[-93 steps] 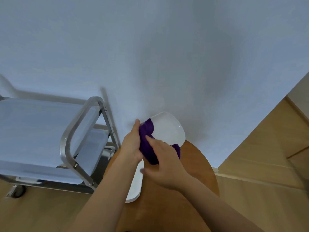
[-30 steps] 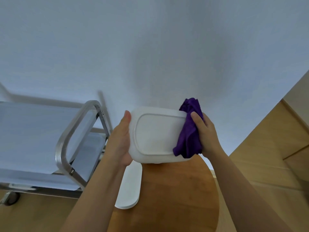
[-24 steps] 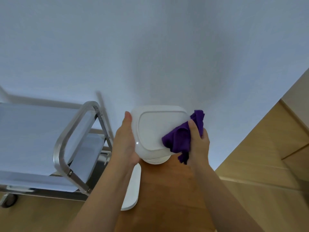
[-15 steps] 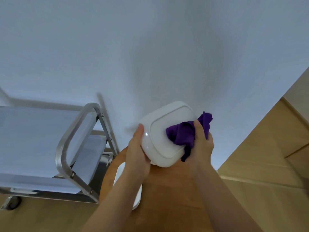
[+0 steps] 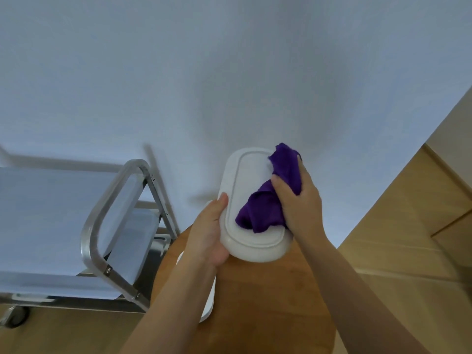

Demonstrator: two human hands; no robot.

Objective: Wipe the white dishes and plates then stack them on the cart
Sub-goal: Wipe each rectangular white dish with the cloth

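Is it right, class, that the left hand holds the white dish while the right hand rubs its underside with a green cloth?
Not quite: the cloth is purple, not green. The head view shows the left hand holding the white dish while the right hand rubs its underside.

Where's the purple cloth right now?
In the head view, the purple cloth is right of centre, bunched in the right hand and pressed on the underside of the white dish that the left hand holds above the wooden table.
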